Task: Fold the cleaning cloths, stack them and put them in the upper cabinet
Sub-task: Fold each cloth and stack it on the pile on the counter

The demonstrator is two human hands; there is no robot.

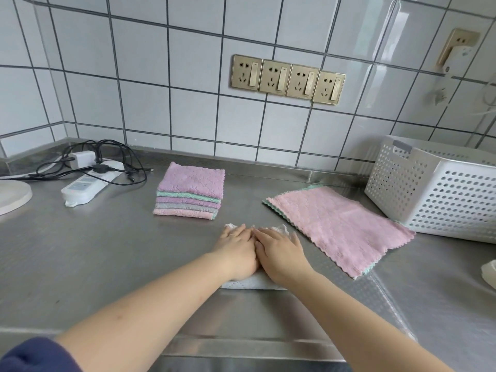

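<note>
Both hands lie flat, side by side and touching, on a white cloth (252,282) at the near middle of the steel counter (107,259). The left hand (236,251) and right hand (281,252) have straight, relaxed fingers pressing down on the fabric; neither grips anything. The cloth is mostly covered, with only its scalloped far corners and a soft folded near edge showing around the palms.

Just beyond the fingertips stands a neat stack of folded cloths (190,191), square, fluffy, with zigzag edges, in layers of lilac, mint, grey and pink. To the right of the hands, just beside the right thumb, unfolded cloths (341,229) lie flat: a pink one with an embossed pattern on top, mint edges peeking out beneath.

The counter is brushed metal with a dull sheen. At the right sits a white plastic basket (440,200) with perforated walls, touching the far corner of the pink cloth. At the far left lie a white power strip (83,187) and tangled black cables (112,159). Gold sockets (288,79) sit on the white tiled wall (161,89)
</note>
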